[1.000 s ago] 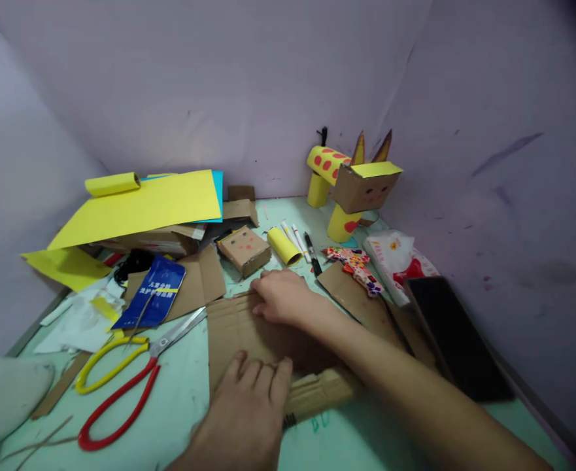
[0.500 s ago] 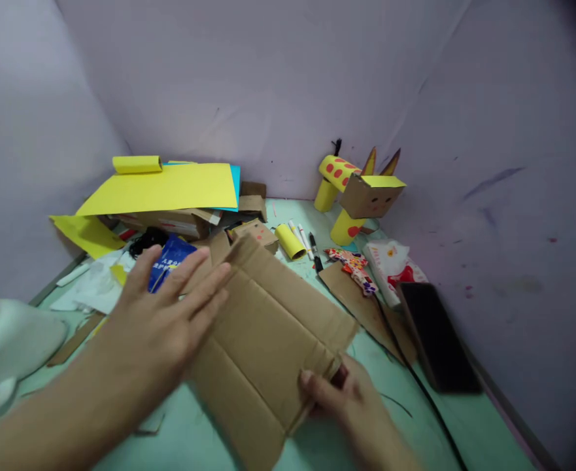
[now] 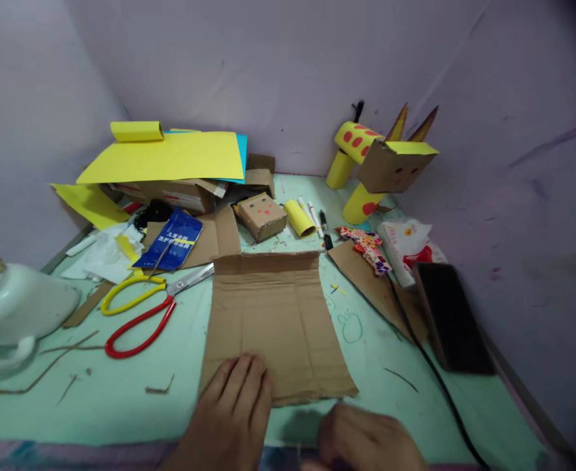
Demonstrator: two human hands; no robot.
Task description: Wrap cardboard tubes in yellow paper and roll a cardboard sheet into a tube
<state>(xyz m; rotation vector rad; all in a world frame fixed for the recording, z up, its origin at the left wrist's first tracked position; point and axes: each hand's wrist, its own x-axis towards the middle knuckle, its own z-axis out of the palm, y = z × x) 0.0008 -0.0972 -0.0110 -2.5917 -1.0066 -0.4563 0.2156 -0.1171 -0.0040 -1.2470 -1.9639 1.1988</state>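
A creased brown cardboard sheet (image 3: 278, 320) lies flat on the table in front of me. My left hand (image 3: 238, 405) rests on its near left part, fingers stretched out and palm down. Just below the sheet's near edge is my right hand (image 3: 366, 438), slightly blurred, with its fingers curled in. What it holds, if anything, is hidden. Left of the sheet lie scissors (image 3: 170, 294) with one yellow and one red handle, their tip close to the cardboard's edge.
A cardboard giraffe-like figure (image 3: 386, 163) stands at the back right. Beyond the sheet are a small cardboard box (image 3: 262, 217) and a yellow tube (image 3: 299, 218). A phone (image 3: 452, 317) and black cable lie right; a white mug (image 3: 23, 304) lies left, and a blue packet (image 3: 172, 242) nearby.
The cardboard went from being held up and tilted to lying flat on the table. My right hand let go of it and moved nearer me. The left hand came down onto it.
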